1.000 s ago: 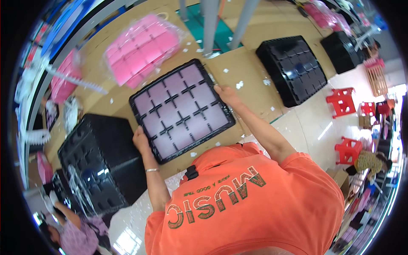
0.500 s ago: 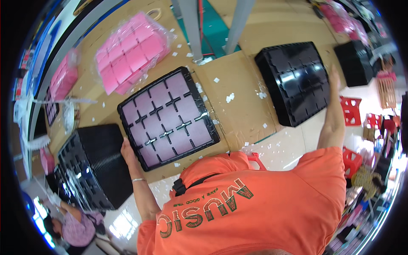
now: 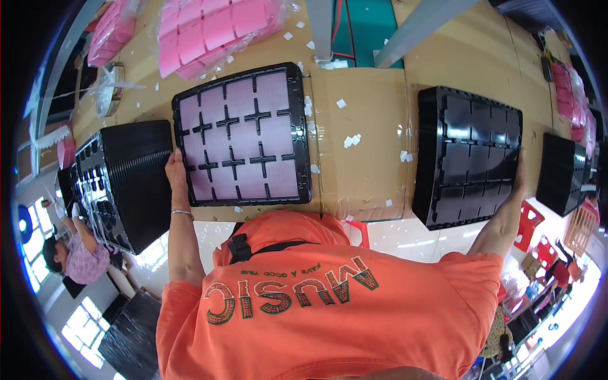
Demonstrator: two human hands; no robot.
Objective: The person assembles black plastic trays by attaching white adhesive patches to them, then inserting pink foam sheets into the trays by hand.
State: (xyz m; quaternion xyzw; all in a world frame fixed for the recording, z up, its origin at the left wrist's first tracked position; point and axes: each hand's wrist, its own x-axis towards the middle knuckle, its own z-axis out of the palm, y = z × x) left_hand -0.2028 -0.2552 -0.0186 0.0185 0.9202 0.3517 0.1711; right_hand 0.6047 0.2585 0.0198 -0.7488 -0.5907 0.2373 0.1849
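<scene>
A black plastic tray (image 3: pixel 304 136) with pale pink sheets (image 3: pixel 244 130) in its compartments lies on the bench in front of me. My left hand (image 3: pixel 177 174) is at its left edge, fingers bent and seemingly round the rim; the fingertips are partly hidden. Close to that hand on the left stands a tall stack of nested black trays (image 3: pixel 140 183). A lower stack of black trays (image 3: pixel 478 149), its top one bare black, sits to the right. My right hand (image 3: pixel 520 180) lies along the right side of this stack, fingers stretched out and partly out of sight.
Plastic-wrapped pink blocks (image 3: pixel 218 28) lie beyond the filled tray. Small white scraps (image 3: pixel 352 140) dot the cardboard (image 3: pixel 361 101). Grey metal posts (image 3: pixel 430 31) rise at the back. Another black tray stack (image 3: pixel 560 171) stands far right. A co-worker (image 3: pixel 85 253) is at the left.
My view has turned, so the bench looks straighter. My right hand has come nearer to me along the right stack's side. My left hand stays by the filled tray's edge.
</scene>
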